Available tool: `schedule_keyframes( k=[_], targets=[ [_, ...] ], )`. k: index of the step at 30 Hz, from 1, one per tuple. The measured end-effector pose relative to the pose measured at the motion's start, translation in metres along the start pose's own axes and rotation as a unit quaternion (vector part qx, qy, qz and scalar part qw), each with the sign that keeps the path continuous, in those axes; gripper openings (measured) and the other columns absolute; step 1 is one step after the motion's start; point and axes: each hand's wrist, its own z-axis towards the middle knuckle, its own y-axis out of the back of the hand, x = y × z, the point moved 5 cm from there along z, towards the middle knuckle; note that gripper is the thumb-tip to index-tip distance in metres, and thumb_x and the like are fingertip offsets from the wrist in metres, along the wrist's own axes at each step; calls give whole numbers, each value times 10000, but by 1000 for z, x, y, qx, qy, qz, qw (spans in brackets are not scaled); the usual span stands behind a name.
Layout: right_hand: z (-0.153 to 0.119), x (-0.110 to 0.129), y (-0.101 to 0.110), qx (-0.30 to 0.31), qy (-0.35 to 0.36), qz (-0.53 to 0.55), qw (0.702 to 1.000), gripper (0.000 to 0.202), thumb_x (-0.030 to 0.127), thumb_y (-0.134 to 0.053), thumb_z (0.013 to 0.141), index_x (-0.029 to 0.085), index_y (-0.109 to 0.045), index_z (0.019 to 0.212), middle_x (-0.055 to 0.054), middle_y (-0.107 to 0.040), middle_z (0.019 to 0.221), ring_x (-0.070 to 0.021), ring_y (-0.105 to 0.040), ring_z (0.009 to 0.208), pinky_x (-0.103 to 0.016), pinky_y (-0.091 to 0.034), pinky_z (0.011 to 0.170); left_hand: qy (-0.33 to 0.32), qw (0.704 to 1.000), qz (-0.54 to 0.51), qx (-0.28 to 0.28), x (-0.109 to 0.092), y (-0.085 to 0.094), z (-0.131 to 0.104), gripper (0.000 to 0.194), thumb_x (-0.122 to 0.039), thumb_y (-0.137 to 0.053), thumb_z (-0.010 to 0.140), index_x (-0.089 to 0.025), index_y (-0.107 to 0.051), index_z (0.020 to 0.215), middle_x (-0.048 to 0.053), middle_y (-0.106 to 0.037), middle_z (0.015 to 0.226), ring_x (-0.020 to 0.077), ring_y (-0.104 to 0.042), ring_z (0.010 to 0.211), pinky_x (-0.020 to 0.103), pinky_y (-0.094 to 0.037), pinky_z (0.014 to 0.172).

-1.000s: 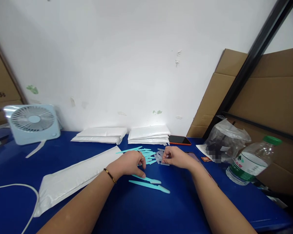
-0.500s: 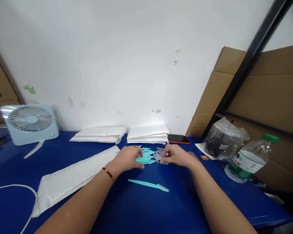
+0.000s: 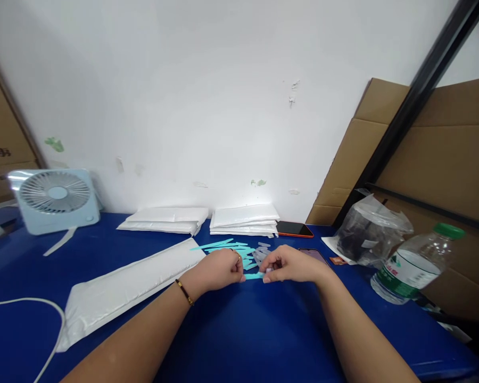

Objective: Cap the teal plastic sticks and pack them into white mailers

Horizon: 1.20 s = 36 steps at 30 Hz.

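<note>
Your left hand and right hand pinch a teal stick, ends hidden, wide blue tabletop your side.

Turquoise eyebrow razor: slim, roughly level, running left-right, pinched between left hand and right hand. Short middle stretch visible, ends hidden by fingers. Located on near side of razor pile. Pile: same turquoise, loose, overlapping, one long end poking out left, partly behind left hand. Translucent caps: small, pale, loose cluster just right of razor pile, partly behind right hand.
</note>
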Motion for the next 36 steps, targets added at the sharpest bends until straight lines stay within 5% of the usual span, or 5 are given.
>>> schedule_keyframes(
  k=[4,10,13,19,36],
  targets=[
    [1,-7,5,-25,5,16,1000,273,405,-594,742,147,-681,740,-18,-609,630,-108,-505,515,-211,-393,492,0,998,-69,9,12,2,2,179,-357,-519,762,-194,-588,738,-3,-627,694,128,-563,640,206,-373,537],
    [-3,-24,43,-270,26,33,962,369,430,-497,814,164,-638,1027,-35,-608,732,-120,-541,573,-251,-444,583,39,987,-140,-75,27,16,4,256,-421,-362,855,-206,-490,912,-25,-590,705,108,-507,547,212,-361,510],
    [-3,-23,46,-326,40,129,936,369,446,-555,779,157,-615,1001,-17,-591,681,-106,-533,505,-251,-448,539,12,986,-128,-102,22,19,6,339,-444,-284,885,-201,-521,888,-20,-575,732,114,-493,601,221,-369,560],
    [5,-15,32,-285,44,302,909,355,429,-677,687,122,-618,856,-50,-637,711,-164,-636,631,-261,-492,572,2,988,-67,-136,17,20,8,318,-443,-346,872,-211,-564,871,-9,-582,736,149,-527,706,240,-376,652],
    [11,-11,20,-235,39,249,939,276,409,-640,717,136,-647,758,-14,-608,602,-103,-551,467,-225,-436,475,-15,990,-41,-134,13,17,6,334,-431,-341,884,-213,-593,903,16,-620,801,161,-552,744,243,-390,668]
  ],
)
